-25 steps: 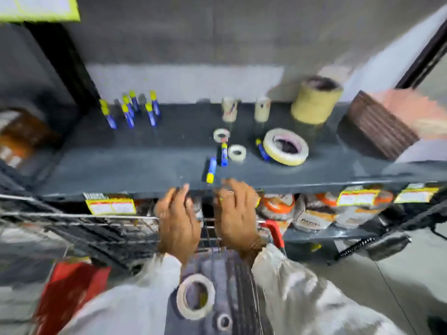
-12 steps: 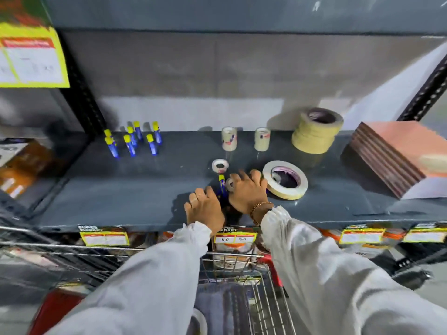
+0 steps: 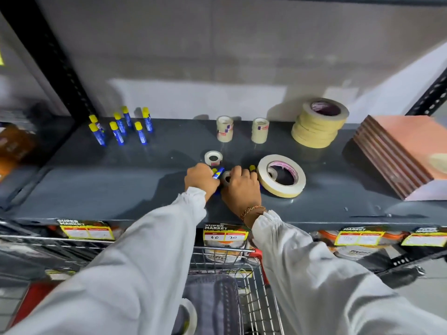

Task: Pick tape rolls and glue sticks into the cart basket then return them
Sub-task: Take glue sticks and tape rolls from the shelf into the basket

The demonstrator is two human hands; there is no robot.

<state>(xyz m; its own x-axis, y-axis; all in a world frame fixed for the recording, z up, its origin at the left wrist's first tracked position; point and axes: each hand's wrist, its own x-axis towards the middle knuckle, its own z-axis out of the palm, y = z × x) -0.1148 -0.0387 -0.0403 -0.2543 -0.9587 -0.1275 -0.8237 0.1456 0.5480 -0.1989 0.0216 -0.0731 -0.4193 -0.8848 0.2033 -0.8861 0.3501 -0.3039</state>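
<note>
The grey shelf [image 3: 108,187] ran across the whole view, with price tags [image 3: 87,232] along its front edge. Below it stood the wire cart basket [image 3: 254,298], its red-capped rim just under the shelf edge; a pale tape roll [image 3: 191,317] lay inside it, partly hidden by the left sleeve [image 3: 135,269]. On the shelf's right end sat a stack of brown and pink pads [image 3: 396,151]. Left of that rose a pile of wide yellow tape rolls [image 3: 316,124], and in front of the pile a big flat tape roll [image 3: 281,175] lay on its side with a small roll [image 3: 272,173] inside its hole. Two small clear tape stacks [image 3: 225,128] stood upright near the back wall. At the back left a cluster of blue glue sticks [image 3: 121,125] with yellow caps stood upright, well apart from the hands. A small white tape roll [image 3: 213,157] lay flat just beyond the hands. Both hands were down on the shelf, close together. The left hand [image 3: 202,178] was curled around a blue glue stick [image 3: 217,173], whose yellow-capped end poked out past the knuckles. The right hand [image 3: 242,189] lay palm down with its fingers over a small tape roll [image 3: 226,177]; whether it truly gripped the roll could not be told. Another yellow cap [image 3: 252,168] showed just beyond the right fingers, beside the big flat roll.
</note>
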